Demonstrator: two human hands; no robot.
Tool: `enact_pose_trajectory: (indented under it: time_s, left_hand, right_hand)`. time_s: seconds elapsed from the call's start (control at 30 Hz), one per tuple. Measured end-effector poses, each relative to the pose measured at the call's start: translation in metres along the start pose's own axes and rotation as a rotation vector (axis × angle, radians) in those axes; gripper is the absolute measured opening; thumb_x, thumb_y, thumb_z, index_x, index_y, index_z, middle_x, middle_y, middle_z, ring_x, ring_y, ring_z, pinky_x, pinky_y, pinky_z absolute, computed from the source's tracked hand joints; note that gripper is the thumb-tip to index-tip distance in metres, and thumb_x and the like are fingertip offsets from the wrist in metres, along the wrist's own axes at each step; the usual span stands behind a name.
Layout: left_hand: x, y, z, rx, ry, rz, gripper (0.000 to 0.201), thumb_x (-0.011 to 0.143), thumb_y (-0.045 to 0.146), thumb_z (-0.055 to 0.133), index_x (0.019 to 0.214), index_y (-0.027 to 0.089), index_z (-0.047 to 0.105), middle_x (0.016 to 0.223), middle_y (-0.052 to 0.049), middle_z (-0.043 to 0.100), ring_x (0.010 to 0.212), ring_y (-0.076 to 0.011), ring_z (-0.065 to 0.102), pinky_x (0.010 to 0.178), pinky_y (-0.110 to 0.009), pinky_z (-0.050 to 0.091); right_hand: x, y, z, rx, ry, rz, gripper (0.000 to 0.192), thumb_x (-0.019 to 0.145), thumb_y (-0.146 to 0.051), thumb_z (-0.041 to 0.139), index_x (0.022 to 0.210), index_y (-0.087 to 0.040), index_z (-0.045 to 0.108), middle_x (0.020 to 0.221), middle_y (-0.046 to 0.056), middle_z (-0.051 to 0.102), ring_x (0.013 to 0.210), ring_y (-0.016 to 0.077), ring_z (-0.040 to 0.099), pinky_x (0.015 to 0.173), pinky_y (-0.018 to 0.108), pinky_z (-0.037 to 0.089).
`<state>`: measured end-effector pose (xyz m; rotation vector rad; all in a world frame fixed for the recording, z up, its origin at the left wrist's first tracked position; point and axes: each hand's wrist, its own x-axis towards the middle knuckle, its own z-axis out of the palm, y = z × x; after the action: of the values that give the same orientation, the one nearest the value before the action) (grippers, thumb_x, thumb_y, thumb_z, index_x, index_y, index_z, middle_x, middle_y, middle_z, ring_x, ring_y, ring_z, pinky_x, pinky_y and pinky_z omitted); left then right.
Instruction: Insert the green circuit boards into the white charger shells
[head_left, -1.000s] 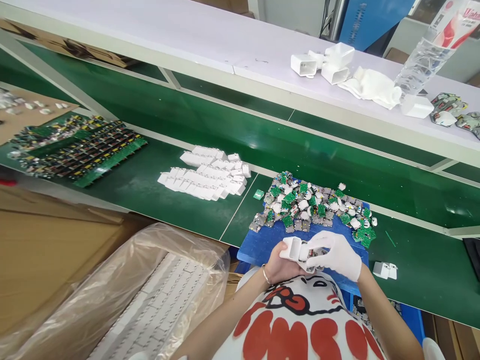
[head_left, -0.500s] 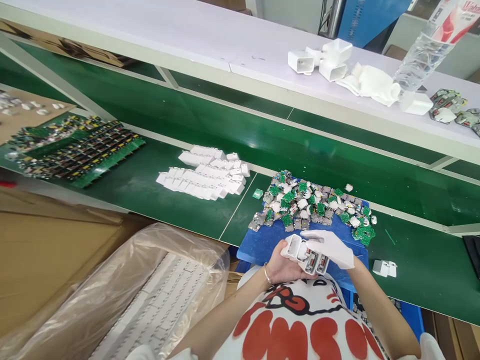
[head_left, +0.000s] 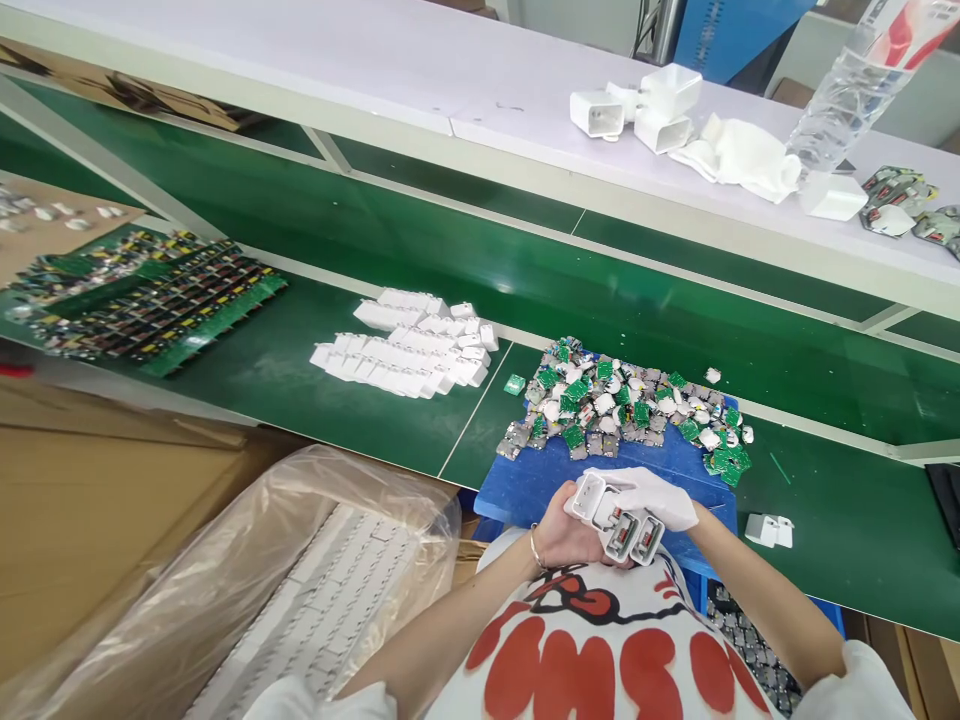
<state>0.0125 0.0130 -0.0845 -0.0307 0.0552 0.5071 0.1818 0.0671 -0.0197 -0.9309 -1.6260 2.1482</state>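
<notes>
My bare left hand (head_left: 562, 530) is wrapped round a row of white plastic charger housings (head_left: 621, 541) in front of my chest. The housing at the left end looks hollow, and circuit parts show inside the two at the right. My right hand (head_left: 656, 495), in a white glove, lies over the far side of the row, its fingers bent against the housings and partly hidden. Just beyond my hands, a heap of small circuit boards (head_left: 641, 415), green, grey and white, covers the far part of a blue tray (head_left: 517, 490).
White housings (head_left: 405, 350) stand in rows on the green bench (head_left: 300, 400), left of the heap. Farther left lie circuit board panels (head_left: 172, 310). Two white pieces (head_left: 769, 530) sit at right. A plastic-lined carton (head_left: 315, 600) stands below left. A bottle (head_left: 855, 100) stands on the shelf.
The row of housings has tipped so its open ends face me more. My gloved right hand has shifted slightly left and down along it. My left hand keeps its grip.
</notes>
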Motion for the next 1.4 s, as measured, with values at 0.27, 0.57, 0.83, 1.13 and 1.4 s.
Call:
enact_pose_trajectory:
  time_s: [0.27,0.57,0.83,1.13,1.4]
  left_hand:
    - [0.003,-0.002,-0.001,-0.001,-0.004,0.16,0.047,0.066,0.042,0.047,0.098,0.014,0.065,0.097,-0.011,0.068,0.102,-0.0327,0.054,0.086,-0.04,0.032]
    - [0.004,-0.008,0.009,0.061,0.004,0.221,0.053,0.057,0.035,0.049,0.103,0.012,0.063,0.1,-0.014,0.067,0.1,-0.035,0.057,0.084,-0.043,0.036]
    - [0.001,-0.015,0.023,0.106,0.04,0.256,0.077,0.041,0.02,0.049,0.116,0.008,0.057,0.106,-0.015,0.065,0.099,-0.0359,0.06,0.079,-0.04,0.043]
    - [0.005,-0.015,0.014,0.104,0.057,0.269,0.072,0.049,0.028,0.049,0.117,0.007,0.056,0.103,-0.016,0.066,0.096,-0.0358,0.061,0.072,-0.038,0.044]
    - [0.001,-0.012,0.018,0.11,0.066,0.25,0.076,0.048,0.026,0.05,0.122,0.006,0.053,0.106,-0.016,0.065,0.099,-0.034,0.059,0.078,-0.038,0.042]
  right_hand:
    - [-0.032,-0.016,0.039,-0.945,0.617,-0.336,0.03,0.071,-0.034,0.07,0.095,-0.018,0.068,0.094,0.01,0.068,0.083,0.0226,0.065,0.076,0.035,0.055]
    - [-0.039,-0.01,0.035,-0.96,0.542,-0.452,0.027,0.077,-0.037,0.063,0.098,-0.02,0.068,0.095,0.006,0.071,0.083,0.0206,0.068,0.078,0.03,0.056]
    - [-0.051,-0.005,0.042,-0.957,0.475,-0.275,0.037,0.074,-0.039,0.065,0.111,-0.032,0.064,0.103,0.003,0.068,0.092,0.0216,0.066,0.081,0.034,0.057]
    - [-0.059,0.004,0.046,-1.028,0.546,-0.382,0.025,0.084,-0.032,0.054,0.105,-0.029,0.067,0.093,0.005,0.07,0.084,0.0219,0.068,0.076,0.03,0.058]
    - [-0.06,-0.009,0.058,-0.897,0.683,-0.343,0.03,0.082,-0.042,0.06,0.102,-0.021,0.069,0.1,0.006,0.071,0.089,0.0219,0.069,0.078,0.029,0.058]
